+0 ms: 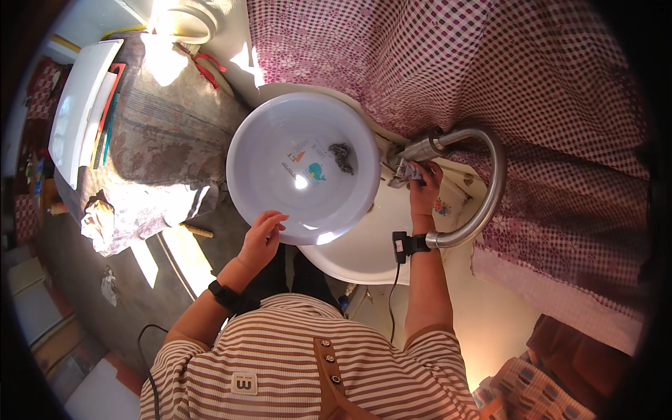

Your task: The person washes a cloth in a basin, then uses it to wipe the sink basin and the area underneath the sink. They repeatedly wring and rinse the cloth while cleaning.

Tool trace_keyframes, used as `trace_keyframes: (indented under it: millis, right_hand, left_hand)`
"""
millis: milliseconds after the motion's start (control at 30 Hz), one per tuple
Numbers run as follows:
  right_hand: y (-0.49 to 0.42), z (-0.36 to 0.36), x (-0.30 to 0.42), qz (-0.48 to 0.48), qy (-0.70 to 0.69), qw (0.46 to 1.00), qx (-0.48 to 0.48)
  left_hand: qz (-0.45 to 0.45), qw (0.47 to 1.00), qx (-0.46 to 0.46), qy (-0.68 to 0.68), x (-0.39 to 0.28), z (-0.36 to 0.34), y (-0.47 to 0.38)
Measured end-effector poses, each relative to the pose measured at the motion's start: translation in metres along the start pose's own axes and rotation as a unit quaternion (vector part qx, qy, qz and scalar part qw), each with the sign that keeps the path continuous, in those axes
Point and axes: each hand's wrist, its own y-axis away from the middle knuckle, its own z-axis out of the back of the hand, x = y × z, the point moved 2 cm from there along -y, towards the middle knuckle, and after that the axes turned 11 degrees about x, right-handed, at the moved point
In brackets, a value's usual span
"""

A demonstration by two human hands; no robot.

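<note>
A pale lavender plastic basin [262, 121] rests over the left part of a white ceramic washbasin [362, 260]. Its floor bears a printed whale and sailboat. Inside, towards the right, lies a dark crumpled clump [342, 158], perhaps a scourer or wet cloth. My left hand [262, 236] is at the basin's near rim, fingers loosely bent and apart, holding nothing; whether it touches the rim I cannot tell. My right hand [426, 186] pinches a small grey cloth [410, 171] against the base of the metal faucet [420, 149]. The faucet's curved spout [491, 194] arches over my right wrist.
A checked pink curtain [420, 63] hangs behind the faucet and to the right. On the left, a cloth-covered table [163, 121] holds a white board [84, 110] and folders. Patterned fabric [535, 391] lies at lower right. A cable [394, 310] trails from my right wrist strap.
</note>
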Motion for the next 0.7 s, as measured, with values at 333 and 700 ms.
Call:
trace_keyframes:
  millis: [333,700]
  right_hand:
    - [0.000,0.004,-0.024,-0.168,-0.186,0.968,-0.025]
    - [0.034,0.036,0.068,-0.199,-0.495,0.842,0.079]
  left_hand:
    - [-0.066,0.996,0.014,-0.065,-0.025,0.005,-0.011]
    - [-0.108,0.978,0.169,0.065,-0.061,-0.099,-0.118]
